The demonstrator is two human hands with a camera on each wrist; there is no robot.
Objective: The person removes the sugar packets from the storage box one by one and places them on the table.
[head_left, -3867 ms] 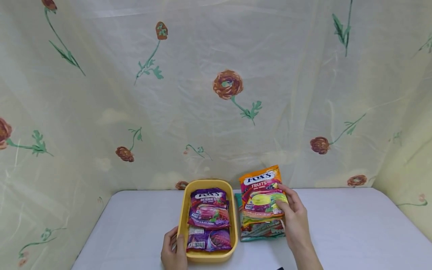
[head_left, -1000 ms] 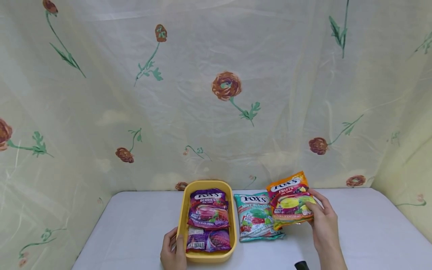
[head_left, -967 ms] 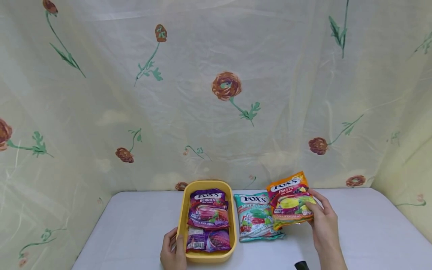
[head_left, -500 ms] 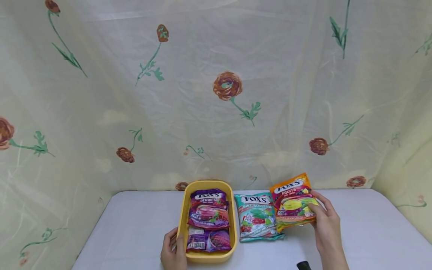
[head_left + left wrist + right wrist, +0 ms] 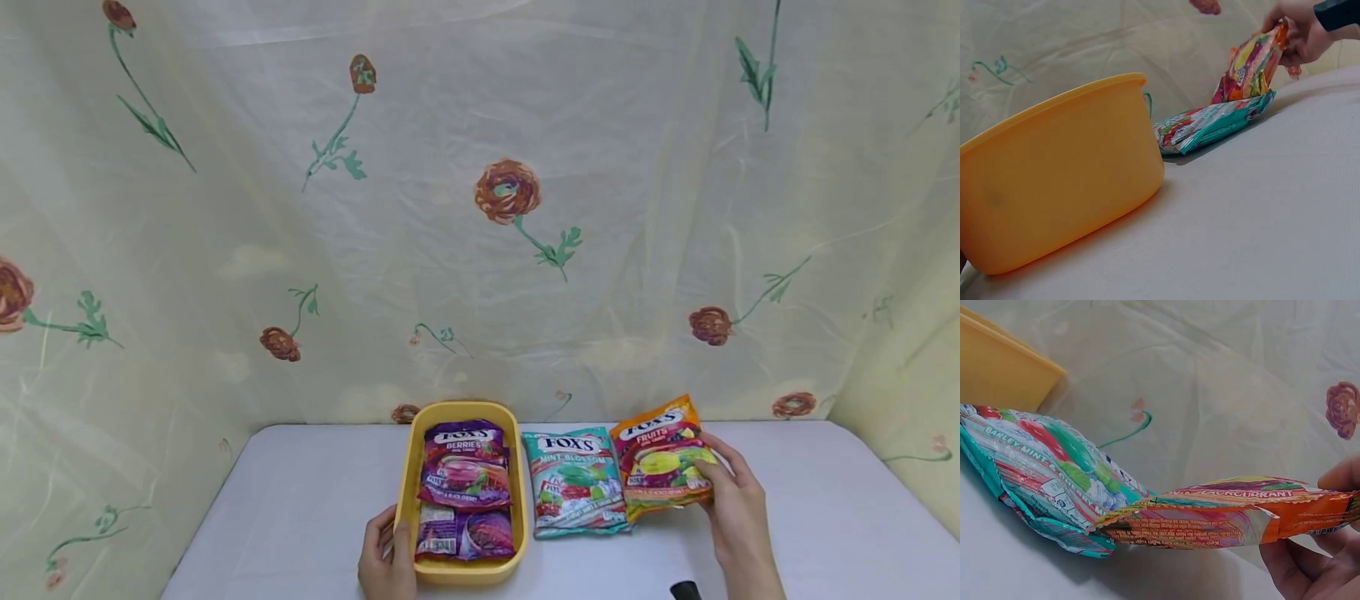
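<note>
In the head view, my right hand (image 5: 738, 500) pinches the right side of an orange-and-pink Fox's Fruits candy bag (image 5: 663, 458), thumb on its front. The bag slants upward toward my hand; its left end meets the teal Fox's Mint Blossom candy bag (image 5: 1054, 456), as the right wrist view shows. That teal bag (image 5: 576, 483) lies flat on the table, just right of a yellow plastic basin (image 5: 520, 500). Inside the basin are purple candy bags, a Fox's Berries bag (image 5: 465, 471) uppermost. My left hand (image 5: 386, 558) holds the basin's near-left side; some fingertips are hidden.
The table (image 5: 300, 500) has a white cover. Behind it hangs a pale curtain (image 5: 600, 292) with a flower pattern, also along both sides. A black object (image 5: 684, 590) shows at the bottom edge of the head view, beside my right forearm.
My right hand has carried the Fruits bag right and down, off the Mint Blossom bag, which now shows nearly whole. My left hand has stayed at the basin.
</note>
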